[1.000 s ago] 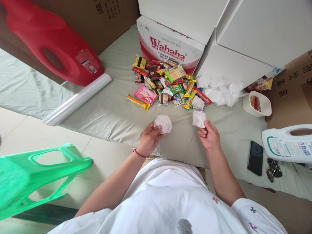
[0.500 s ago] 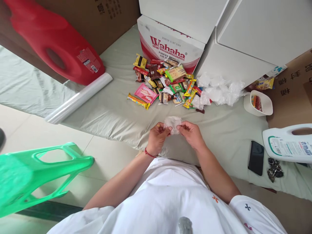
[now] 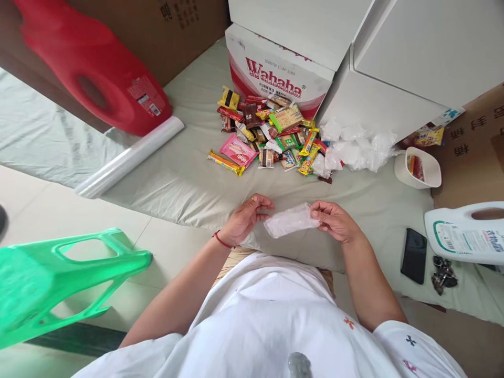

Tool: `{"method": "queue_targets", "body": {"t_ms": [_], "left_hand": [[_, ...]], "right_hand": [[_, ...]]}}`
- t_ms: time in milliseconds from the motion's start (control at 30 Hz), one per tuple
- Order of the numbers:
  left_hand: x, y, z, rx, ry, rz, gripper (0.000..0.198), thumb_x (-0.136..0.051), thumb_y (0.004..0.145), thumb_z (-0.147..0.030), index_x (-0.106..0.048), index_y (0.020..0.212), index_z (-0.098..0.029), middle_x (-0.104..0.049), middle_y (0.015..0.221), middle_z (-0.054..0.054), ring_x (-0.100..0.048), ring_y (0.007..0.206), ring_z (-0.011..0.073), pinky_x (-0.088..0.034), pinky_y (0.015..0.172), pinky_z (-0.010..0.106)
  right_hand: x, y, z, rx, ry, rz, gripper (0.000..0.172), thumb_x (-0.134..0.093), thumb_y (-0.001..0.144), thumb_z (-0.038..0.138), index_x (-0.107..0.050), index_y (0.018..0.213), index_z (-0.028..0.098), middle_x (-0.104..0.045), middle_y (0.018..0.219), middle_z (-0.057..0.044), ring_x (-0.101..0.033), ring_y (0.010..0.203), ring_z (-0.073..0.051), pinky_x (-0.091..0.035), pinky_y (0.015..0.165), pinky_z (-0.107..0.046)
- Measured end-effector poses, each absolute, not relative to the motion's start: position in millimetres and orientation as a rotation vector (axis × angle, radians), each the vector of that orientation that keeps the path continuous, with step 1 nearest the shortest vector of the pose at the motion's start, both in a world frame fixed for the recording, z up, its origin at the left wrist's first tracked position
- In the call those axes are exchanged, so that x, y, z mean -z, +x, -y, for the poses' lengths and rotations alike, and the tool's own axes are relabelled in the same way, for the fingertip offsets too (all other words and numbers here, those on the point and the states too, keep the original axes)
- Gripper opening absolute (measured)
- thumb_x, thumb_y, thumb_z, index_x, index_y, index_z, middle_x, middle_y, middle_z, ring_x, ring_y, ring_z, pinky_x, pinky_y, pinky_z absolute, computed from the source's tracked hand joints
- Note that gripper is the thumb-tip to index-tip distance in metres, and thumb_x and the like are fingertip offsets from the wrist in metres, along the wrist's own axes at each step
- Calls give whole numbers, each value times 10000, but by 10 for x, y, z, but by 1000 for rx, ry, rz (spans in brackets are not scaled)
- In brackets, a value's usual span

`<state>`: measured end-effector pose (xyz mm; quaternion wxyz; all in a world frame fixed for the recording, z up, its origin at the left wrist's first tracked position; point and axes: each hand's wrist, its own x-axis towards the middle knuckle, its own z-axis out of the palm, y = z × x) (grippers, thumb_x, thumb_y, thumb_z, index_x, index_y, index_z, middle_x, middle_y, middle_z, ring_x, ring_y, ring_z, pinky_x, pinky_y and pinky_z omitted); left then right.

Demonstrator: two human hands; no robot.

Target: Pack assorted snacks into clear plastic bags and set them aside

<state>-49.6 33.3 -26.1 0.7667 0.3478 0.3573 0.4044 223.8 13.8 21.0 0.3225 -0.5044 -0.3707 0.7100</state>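
Observation:
A clear plastic bag [image 3: 290, 220], stretched out long and flat, hangs from my right hand [image 3: 334, 219], whose fingers pinch its right end. My left hand [image 3: 247, 218] is just left of the bag's other end, its fingers apart and holding nothing. Beyond my hands lies a pile of wrapped snacks [image 3: 285, 118] on the pale green sheet [image 3: 185, 173]. A heap of crumpled clear plastic bags [image 3: 360, 144] sits to the right of the snacks.
A plastic roll [image 3: 129, 157] and red jug [image 3: 102, 73] lie left. At the back stands a Wahaha carton [image 3: 275, 68]. To the right are a white tub [image 3: 403, 170], phone [image 3: 414, 255], keys [image 3: 444, 275] and white bottle [image 3: 468, 231]. A green stool [image 3: 90, 257] stands at left.
The bunched bag between both hands is now spread out long. My left hand has let go and moved left; my right hand has moved right with the bag.

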Motion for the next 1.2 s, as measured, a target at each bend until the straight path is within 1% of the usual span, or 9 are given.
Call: {"method": "queue_targets", "body": {"t_ms": [67, 133, 267, 433, 533, 733, 900, 1067, 1200], "left_hand": [[210, -445, -373, -787, 887, -773, 539, -645, 846, -699, -682, 1007, -186, -685, 1055, 88, -624, 981, 210, -491, 783, 299], [168, -359, -395, -655, 1046, -729, 521, -673, 830, -686, -675, 898, -170, -648, 843, 38, -566, 762, 157, -418, 662, 273], [166, -160, -361, -743, 1196, -898, 489, -649, 860, -630, -543, 690, -184, -384, 592, -58, -315, 557, 89, -241, 543, 259], [213, 11, -208, -1166, 1340, -1401, 332, -553, 945, -479, -618, 790, -192, -477, 643, -35, -407, 595, 114, -317, 591, 260], [213, 65, -136, -1226, 1501, -1395, 280, -538, 958, -413, -642, 815, -196, -546, 684, -16, -468, 627, 119, -350, 634, 262], [337, -135, -348, -1167, 1018, -1323, 362, -605, 897, -511, -527, 714, -209, -382, 580, -65, -336, 532, 99, -283, 534, 246], [353, -377, -427, -1274, 962, -1463, 293, -737, 794, -438, -575, 888, -212, -478, 664, -59, -406, 573, 106, -330, 557, 238], [106, -151, -204, -1141, 1226, -1212, 357, -596, 934, -526, -569, 774, -209, -490, 638, -38, -423, 588, 114, -349, 578, 258], [47, 103, -151, -1053, 1190, -1065, 413, -603, 921, -579, -573, 745, -206, -543, 649, -22, -477, 607, 123, -374, 582, 262]], "right_hand": [[-236, 2216, -202, -1933, -1328, 1131, 346, -870, 726, 468, -692, 791, 179, -498, 686, 48, -370, 550, -59, -294, 457, -190], [-257, 2174, -287, -1914, -1330, 1271, 366, -848, 742, 508, -700, 810, 180, -523, 687, 40, -404, 568, -74, -334, 485, -205], [-232, 2034, -363, -1424, -1434, 1233, 438, -825, 730, 603, -669, 812, 202, -547, 707, 28, -452, 631, -106, -384, 538, -223], [-83, 1682, -108, -1265, -1594, 873, 597, -666, 745, 805, -644, 846, 217, -602, 795, -17, -500, 677, -142, -391, 482, -227], [17, 1471, 0, -1407, -1528, 912, 572, -748, 703, 740, -676, 907, 210, -640, 847, -23, -550, 759, -161, -475, 570, -249], [47, 1706, -100, -1487, -1350, 769, 432, -855, 696, 559, -617, 748, 203, -519, 683, 48, -442, 600, -90, -406, 540, -210], [17, 1939, -39, -1590, -1301, 729, 416, -867, 706, 540, -619, 727, 206, -532, 688, 38, -446, 600, -92, -391, 518, -208], [38, 1746, 44, -1431, -1289, 993, 353, -813, 787, 539, -670, 765, 217, -563, 669, 28, -474, 603, -108, -408, 562, -242], [22, 1624, 46, -1326, -1296, 1185, 319, -738, 872, 527, -690, 800, 220, -562, 660, 27, -490, 616, -117, -428, 599, -260]]}}
